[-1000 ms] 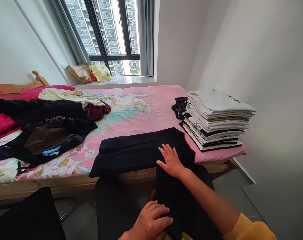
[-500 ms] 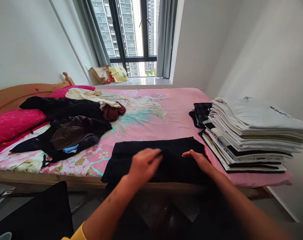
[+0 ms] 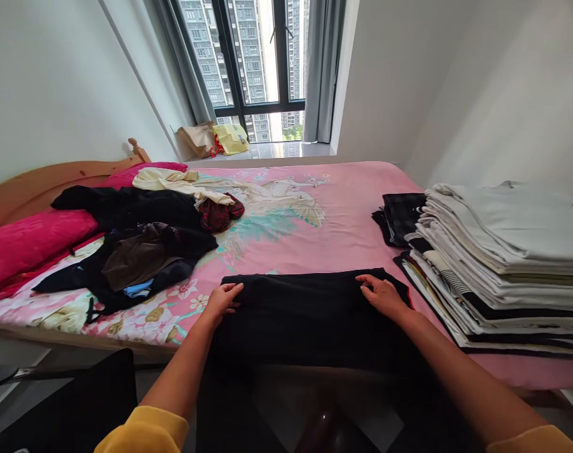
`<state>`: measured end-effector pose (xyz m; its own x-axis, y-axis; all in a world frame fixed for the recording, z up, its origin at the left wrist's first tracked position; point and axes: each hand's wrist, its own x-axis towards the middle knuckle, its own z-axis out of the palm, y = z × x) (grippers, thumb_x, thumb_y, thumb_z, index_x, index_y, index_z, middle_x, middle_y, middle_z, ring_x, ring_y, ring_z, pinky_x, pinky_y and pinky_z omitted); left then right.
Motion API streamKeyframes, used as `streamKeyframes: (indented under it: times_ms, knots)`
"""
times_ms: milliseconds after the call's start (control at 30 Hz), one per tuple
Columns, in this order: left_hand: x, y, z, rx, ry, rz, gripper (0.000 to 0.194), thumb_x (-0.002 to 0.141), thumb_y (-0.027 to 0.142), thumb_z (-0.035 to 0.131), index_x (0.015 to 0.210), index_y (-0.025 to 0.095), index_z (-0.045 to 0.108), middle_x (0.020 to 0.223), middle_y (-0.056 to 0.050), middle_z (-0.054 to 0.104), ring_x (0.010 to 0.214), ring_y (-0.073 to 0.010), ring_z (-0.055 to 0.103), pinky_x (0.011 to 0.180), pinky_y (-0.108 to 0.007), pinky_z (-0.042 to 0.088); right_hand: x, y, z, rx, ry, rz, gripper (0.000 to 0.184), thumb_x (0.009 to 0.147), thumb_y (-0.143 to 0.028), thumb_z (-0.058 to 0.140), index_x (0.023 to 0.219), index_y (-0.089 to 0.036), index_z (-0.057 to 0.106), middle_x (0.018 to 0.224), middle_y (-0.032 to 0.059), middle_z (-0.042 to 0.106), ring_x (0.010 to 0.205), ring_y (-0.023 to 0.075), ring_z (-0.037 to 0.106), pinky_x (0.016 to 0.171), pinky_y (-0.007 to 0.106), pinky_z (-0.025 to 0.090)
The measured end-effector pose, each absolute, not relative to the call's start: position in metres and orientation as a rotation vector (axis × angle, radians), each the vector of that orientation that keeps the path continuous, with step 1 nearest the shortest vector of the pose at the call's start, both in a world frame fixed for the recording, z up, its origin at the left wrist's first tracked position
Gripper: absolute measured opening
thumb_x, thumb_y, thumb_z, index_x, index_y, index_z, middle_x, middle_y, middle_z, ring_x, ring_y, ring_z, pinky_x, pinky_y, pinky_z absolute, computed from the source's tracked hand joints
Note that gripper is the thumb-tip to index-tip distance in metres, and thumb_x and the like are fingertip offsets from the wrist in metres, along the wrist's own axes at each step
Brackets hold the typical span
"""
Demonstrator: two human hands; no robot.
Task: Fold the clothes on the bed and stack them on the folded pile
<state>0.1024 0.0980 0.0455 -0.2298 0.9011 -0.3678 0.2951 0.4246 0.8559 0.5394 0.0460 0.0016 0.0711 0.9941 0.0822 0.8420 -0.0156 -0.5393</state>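
A black garment [image 3: 300, 314] lies spread along the near edge of the bed, and its lower part hangs over the side. I cannot make out its exact kind; a thin red edge shows at its right side. My left hand [image 3: 221, 303] pinches its far left corner between thumb and fingers. Near the far right corner, my right hand [image 3: 385, 297] is closed on the cloth, with index finger and thumb at the top edge. Between the two hands the cloth is fairly flat.
Folded clothes form a tall stack [image 3: 508, 270] on the right, beside folded dark clothes [image 3: 400, 217]. Loose clothes [image 3: 145, 251] are heaped at left near pink pillows [image 3: 41, 242]. A black chair [image 3: 97, 396] stands at lower left. Bags [image 3: 230, 138] rest on the windowsill.
My left hand has moved left from the garment's middle to its far left corner. My right hand has shifted slightly to the far right edge. The view has tilted a little.
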Motion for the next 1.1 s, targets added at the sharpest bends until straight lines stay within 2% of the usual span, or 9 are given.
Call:
streamKeyframes:
  times_ms: [67,167,300,400,633,833,1100]
  knots:
    - [0.101,0.103,0.048,1.073,1.751,0.818,0.054,0.057,0.035,0.076,0.105,0.015,0.062,0.085,-0.007,0.069,0.051,-0.0122,0.059,0.043,-0.021,0.043,0.541,0.051,0.002,-1.9,-1.777,0.434,0.033,0.082,-0.031,0.041,0.107,-0.024,0.06,0.085,0.0014,0.067,0.081,0.0194,0.062,0.089,0.041,0.039]
    - [0.099,0.107,0.047,1.119,1.769,0.834,0.051,0.062,0.033,0.071,0.108,0.016,0.059,0.078,-0.003,0.067,0.048,-0.0086,0.054,0.042,-0.018,0.037,0.541,0.057,0.004,-1.901,-1.742,0.393,0.033,0.084,-0.032,0.038,0.105,-0.023,0.06,0.084,0.0019,0.068,0.077,0.0183,0.062,0.088,0.039,0.04]
    - [0.096,0.102,0.039,1.127,1.811,0.813,0.051,0.061,0.029,0.069,0.108,0.011,0.058,0.068,-0.001,0.064,0.043,-0.0087,0.05,0.039,-0.019,0.031,0.535,0.06,0.001,-1.953,-1.807,0.358,0.029,0.085,-0.03,0.038,0.101,-0.024,0.062,0.091,0.0012,0.07,0.086,0.0182,0.062,0.098,0.044,0.03]
    - [0.091,0.096,0.038,1.126,1.803,0.813,0.053,0.06,0.029,0.07,0.108,0.011,0.059,0.07,-0.002,0.065,0.046,-0.0103,0.054,0.042,-0.02,0.034,0.531,0.061,-0.004,-1.98,-1.814,0.321,0.027,0.085,-0.03,0.04,0.099,-0.024,0.062,0.099,0.0028,0.069,0.093,0.021,0.061,0.098,0.047,0.027]
    - [0.079,0.093,0.048,1.123,1.773,0.876,0.05,0.057,0.035,0.074,0.101,0.014,0.063,0.072,-0.002,0.067,0.053,-0.0116,0.058,0.048,-0.02,0.038,0.535,0.062,-0.019,-2.002,-1.866,0.158,0.026,0.083,-0.033,0.043,0.099,-0.024,0.062,0.099,0.0034,0.068,0.092,0.023,0.06,0.087,0.041,0.035]
    - [0.078,0.088,0.033,1.148,1.758,0.898,0.038,0.055,0.027,0.074,0.09,0.013,0.065,0.063,0.0,0.064,0.054,-0.0125,0.056,0.051,-0.023,0.041,0.525,0.053,-0.005,-1.936,-1.747,0.002,0.03,0.084,-0.034,0.042,0.105,-0.021,0.058,0.107,0.0073,0.064,0.102,0.0246,0.054,0.095,0.046,0.031]
    - [0.069,0.091,0.022,1.176,1.737,0.914,0.049,0.056,0.033,0.072,0.099,0.013,0.061,0.066,0.001,0.064,0.054,-0.0121,0.055,0.049,-0.022,0.038,0.497,0.019,0.021,-1.687,-1.735,0.015,0.024,0.085,-0.03,0.043,0.103,-0.024,0.058,0.11,0.0057,0.062,0.105,0.0228,0.053,0.103,0.048,0.024]
